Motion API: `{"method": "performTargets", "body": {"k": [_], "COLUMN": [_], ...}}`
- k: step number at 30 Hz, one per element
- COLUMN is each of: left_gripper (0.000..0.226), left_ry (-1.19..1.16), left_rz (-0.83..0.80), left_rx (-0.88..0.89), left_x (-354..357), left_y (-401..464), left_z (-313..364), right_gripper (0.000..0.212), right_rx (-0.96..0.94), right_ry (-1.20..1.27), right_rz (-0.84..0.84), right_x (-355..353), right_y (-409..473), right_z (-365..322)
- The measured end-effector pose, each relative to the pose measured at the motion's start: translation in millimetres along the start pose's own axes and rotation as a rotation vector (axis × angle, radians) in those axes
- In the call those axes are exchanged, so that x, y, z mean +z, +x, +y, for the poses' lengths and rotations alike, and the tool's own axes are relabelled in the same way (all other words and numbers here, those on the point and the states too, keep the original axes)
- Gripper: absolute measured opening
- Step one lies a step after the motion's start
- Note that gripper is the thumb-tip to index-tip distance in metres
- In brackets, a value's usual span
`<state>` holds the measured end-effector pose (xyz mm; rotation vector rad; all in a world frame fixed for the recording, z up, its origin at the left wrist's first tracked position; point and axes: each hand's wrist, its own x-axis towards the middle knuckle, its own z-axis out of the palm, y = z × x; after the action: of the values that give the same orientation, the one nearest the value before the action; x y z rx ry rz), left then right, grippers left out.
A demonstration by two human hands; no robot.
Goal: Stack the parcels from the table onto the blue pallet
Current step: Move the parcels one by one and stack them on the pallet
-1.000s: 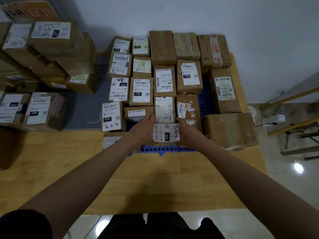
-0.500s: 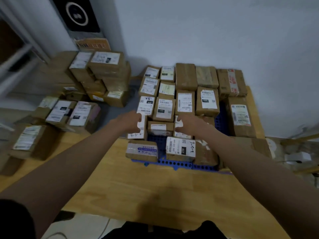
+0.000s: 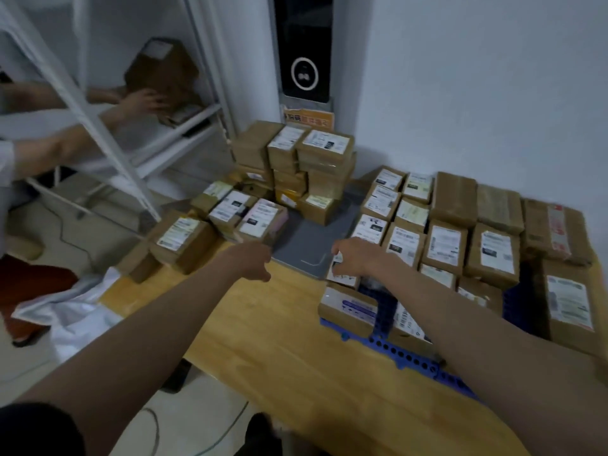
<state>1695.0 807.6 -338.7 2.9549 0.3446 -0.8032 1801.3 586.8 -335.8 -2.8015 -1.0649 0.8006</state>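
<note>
Parcel set down on blue pallet (image 3: 408, 358); both hands, left hand (image 3: 251, 260) and right hand (image 3: 350, 258), now empty, fingers loosely curled, swinging toward table pile (image 3: 263, 218) at centre left.

No text can be read. White shipping labels with dark barcode blocks are seen on the parcels on the blue pallet (image 3: 408, 358) and on the stack of parcels (image 3: 316, 166) at the back of the tabletop (image 3: 279, 324), but their print is blurred. An orange sign (image 3: 309, 120) with blurred characters is fixed to the wall below a black panel (image 3: 304, 47) marked with a white ring.
</note>
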Motion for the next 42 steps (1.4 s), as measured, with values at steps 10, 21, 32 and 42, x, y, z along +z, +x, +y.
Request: {"method": "performTargets", "body": {"k": [10,21,32,42], "left_gripper": [0.052,0.054,0.045,0.06], "left_ry": [-0.063,-0.028,-0.057,-0.139], "left_rz": [-0.057,-0.121,-0.159,-0.086], "left_rx": [-0.045,0.044,0.012,-0.054], "left_x": [9.1,18.1,17.0,8.2], "left_y": [6.7,44.2,72.1,143.2], "left_z": [-94.7,-212.8,-286.6,-321.3], "right_gripper": [0.045,0.036,0.057,0.038], "right_rx": [-0.035,0.063,0.112,0.093], "right_ry": [-0.054,0.07,0.106,0.106], "right_rz": [-0.051,-0.085,-0.167,-0.164], "right_x": [1.5,18.7,25.9,2.2], "right_y": [57.4,123.5,165.0,242.1], "right_z": [-87.5,-184.3,-240.7,-246.8]}}
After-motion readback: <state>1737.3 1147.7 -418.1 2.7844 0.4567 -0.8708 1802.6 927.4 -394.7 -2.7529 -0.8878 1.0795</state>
